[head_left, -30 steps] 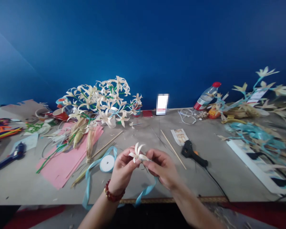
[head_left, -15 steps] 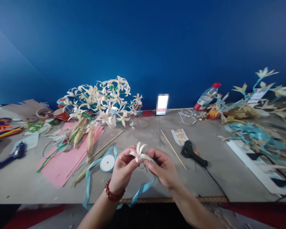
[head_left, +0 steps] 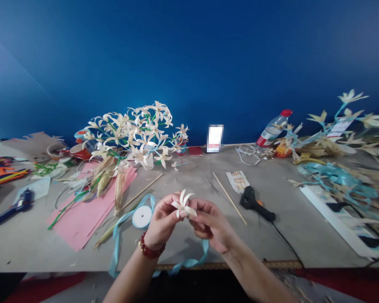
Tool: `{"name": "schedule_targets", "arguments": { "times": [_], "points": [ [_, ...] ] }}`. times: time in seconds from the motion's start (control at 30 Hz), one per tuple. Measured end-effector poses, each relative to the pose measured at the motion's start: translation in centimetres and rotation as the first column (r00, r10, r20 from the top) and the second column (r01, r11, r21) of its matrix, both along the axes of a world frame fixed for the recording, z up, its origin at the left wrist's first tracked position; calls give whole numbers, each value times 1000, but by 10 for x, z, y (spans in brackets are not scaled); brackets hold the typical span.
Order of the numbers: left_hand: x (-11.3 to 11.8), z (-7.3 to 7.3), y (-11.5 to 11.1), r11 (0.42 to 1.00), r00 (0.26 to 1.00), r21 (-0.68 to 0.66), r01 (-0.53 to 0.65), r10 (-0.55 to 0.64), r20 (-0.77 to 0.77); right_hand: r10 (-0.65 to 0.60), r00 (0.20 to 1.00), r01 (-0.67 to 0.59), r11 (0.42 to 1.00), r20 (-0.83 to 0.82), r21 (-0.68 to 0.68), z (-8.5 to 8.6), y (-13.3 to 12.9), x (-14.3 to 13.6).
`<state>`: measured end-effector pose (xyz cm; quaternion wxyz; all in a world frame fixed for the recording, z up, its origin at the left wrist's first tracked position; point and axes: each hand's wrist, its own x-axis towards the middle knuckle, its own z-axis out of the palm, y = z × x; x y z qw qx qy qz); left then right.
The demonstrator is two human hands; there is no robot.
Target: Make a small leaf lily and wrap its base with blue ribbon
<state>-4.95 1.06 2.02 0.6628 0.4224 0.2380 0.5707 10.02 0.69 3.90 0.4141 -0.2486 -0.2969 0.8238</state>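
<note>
Flower (head_left: 183,206): cream, curved-petalled | left fingers (head_left: 167,203): pinching it | ribbon (head_left: 189,264): blue, twisted

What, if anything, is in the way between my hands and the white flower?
Nothing visible. Your left hand pinches the white flower near its base, and your right hand is right up against it. The light blue ribbon loops below your hands, clear of the petals.

Bare forearms (head_left: 254,271), dark red-and-gold bracelet (head_left: 150,252) on the left one; round beads
</note>
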Motion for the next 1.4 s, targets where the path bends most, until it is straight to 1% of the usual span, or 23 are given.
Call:
{"name": "schedule_targets", "arguments": {
  "times": [0.13, 0.3, 0.43, 0.5, 0.57, 0.67, 0.77, 0.87, 1.03, 1.13, 1.2, 1.23, 1.3, 1.37, 1.4],
  "points": [
    [-1, -1, 2, 1000, 999, 22, -12, 13, -36, 24, 999, -25, 998, -33, -54, -3, 1, -1],
    [1, 2, 4, 999, 1000, 44, -23, 23, 8, 4, 1000, -4, 1000, -21, -18, -1, 1, -2],
    [4, 3, 2, 999, 999, -37, -27, 29, 30, -95, 994, 93, 995, 45, 43, 0, 0, -1],
    [5, 3, 0, 998, 999, -42, -45, 46, 17, -154, 985, 148, 985, 78, 86, 0, -1, -1],
    [5, 2, -1, 998, 999, -29, -52, 52, 3, -177, 980, 167, 980, 96, 108, 1, -2, -1],
    [3, 1, 1, 999, 1000, -45, -24, 24, 9, -148, 985, 142, 987, 87, 77, 1, -2, -1],
    [2, -1, 3, 997, 999, -72, 15, -12, 44, -82, 994, 80, 996, 71, 28, 0, -1, -1],
    [1, -2, 6, 997, 998, -63, 35, -31, 59, -57, 996, 57, 998, 69, 9, 0, 0, -1],
    [2, -1, 7, 997, 1000, -71, 13, -12, 24, -81, 992, 77, 996, 93, 54, 1, 0, -1],
    [5, 1, 5, 996, 999, -88, -25, 29, 46, -146, 980, 133, 986, 134, 104, 2, -1, -1],
    [8, 1, 3, 991, 995, -118, -64, 72, 65, -240, 950, 201, 960, 201, 194, 2, -2, -1],
    [10, 1, 2, 987, 994, -132, -88, 96, 60, -301, 920, 232, 934, 250, 272, 1, -3, -1],
    [13, 2, -2, 976, 988, -154, -150, 155, 19, -449, 823, 261, 843, 347, 470, 2, -5, 0],
    [16, 2, -5, 961, 975, -163, -224, 222, -29, -585, 706, 236, 725, 398, 647, 2, -7, 1],
    [17, 3, -7, 952, 966, -164, -258, 254, -47, -639, 655, 217, 670, 403, 710, 2, -9, 2]
  ]
}}
